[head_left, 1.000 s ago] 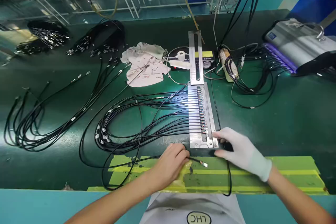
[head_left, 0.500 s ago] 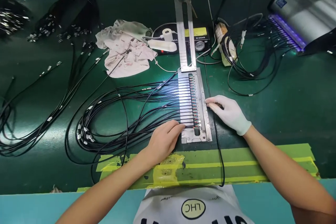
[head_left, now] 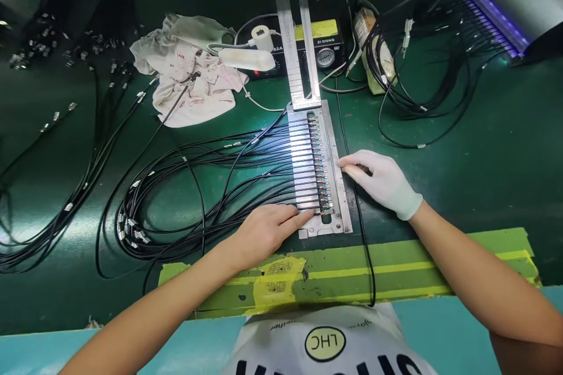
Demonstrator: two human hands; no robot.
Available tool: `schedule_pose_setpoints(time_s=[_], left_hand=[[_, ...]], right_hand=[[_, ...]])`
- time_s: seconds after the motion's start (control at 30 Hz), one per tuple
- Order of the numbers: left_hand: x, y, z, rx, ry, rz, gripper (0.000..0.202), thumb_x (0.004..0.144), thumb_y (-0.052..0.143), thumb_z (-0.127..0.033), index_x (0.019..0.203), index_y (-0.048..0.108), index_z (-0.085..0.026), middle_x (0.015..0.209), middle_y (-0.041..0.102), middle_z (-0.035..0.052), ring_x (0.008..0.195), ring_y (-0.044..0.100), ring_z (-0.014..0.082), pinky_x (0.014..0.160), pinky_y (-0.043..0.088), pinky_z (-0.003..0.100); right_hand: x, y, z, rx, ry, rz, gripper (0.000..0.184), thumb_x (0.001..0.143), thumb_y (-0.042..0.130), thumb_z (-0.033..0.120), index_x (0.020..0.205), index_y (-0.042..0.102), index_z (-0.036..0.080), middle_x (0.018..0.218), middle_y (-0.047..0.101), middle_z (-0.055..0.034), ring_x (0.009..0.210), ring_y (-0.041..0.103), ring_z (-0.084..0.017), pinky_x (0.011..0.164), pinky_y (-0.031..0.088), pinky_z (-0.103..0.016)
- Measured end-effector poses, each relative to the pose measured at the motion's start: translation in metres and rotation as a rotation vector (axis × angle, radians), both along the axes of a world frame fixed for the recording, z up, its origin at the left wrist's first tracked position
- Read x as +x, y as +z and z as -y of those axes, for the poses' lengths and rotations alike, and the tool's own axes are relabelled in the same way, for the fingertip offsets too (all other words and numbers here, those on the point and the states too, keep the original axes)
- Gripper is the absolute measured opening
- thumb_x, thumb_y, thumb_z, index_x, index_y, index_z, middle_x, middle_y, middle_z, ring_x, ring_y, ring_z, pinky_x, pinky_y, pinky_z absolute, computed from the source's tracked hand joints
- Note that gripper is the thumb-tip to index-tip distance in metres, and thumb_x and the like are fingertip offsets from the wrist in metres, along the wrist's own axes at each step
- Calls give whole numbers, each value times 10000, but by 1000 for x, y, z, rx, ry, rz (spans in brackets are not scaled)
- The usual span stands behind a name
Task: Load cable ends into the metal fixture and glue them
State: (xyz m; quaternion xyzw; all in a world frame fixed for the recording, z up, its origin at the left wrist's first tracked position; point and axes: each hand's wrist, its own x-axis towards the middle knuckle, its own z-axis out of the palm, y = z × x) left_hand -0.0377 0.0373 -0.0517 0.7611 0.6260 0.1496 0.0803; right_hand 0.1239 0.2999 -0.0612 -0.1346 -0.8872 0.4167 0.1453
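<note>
A metal cable fixture (head_left: 303, 181) lies on the bench in front of me, with a row of black cables (head_left: 303, 155) across it. Their small connector ends (head_left: 319, 167) line up in its slot. My bare left hand (head_left: 268, 231) is closed at the lowest cable, its index fingertip on the fixture's lower left part and its thumb mostly hidden. My right hand (head_left: 382, 179), in a white glove, pinches the fixture's right edge between thumb and index finger. The slotted metal lid (head_left: 290, 41) stands swung open at the fixture's far end.
Coiled cables (head_left: 125, 228) spread left of the fixture. Behind lie a crumpled cloth (head_left: 189, 91), a white lamp (head_left: 246, 60) and a black box with a gauge (head_left: 329, 41). A machine with purple light (head_left: 497, 20) stands far right. Yellow-green tape (head_left: 343, 281) covers the front edge.
The view has shifted, so the bench things appear further left and higher. My left index finger is stretched a little further over the fixture. My right hand keeps to its edge.
</note>
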Motion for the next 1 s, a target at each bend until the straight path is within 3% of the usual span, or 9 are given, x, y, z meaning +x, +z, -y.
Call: schedule_pose_setpoints(time_s=[0.2, 0.47, 1.0], left_hand=[[-7, 5, -10, 35, -66, -94, 369, 1021, 365, -143, 1372, 477, -120, 955, 611, 77, 804, 576, 158, 703, 468, 282], [3, 13, -9, 84, -80, -255, 392, 990, 426, -114, 1378, 442, -61, 937, 613, 85, 757, 547, 165, 678, 454, 304], [-3, 15, -15, 39, -93, -202, 388, 996, 398, -116, 1379, 440, -72, 917, 584, 74, 774, 539, 170, 688, 465, 299]], right_hand=[[-2, -2, 0, 4, 7, -14, 182, 985, 573, 241, 1092, 717, 213, 1084, 698, -11, 962, 655, -178, 878, 501, -303], [-1, -4, -1, 1, 10, -15, 184, 988, 571, 250, 1095, 716, 212, 1080, 697, -11, 954, 654, -178, 878, 503, -304], [-1, -2, -2, 2, 4, -25, 185, 984, 571, 254, 1080, 722, 203, 1076, 702, -22, 951, 655, -184, 849, 507, -301]])
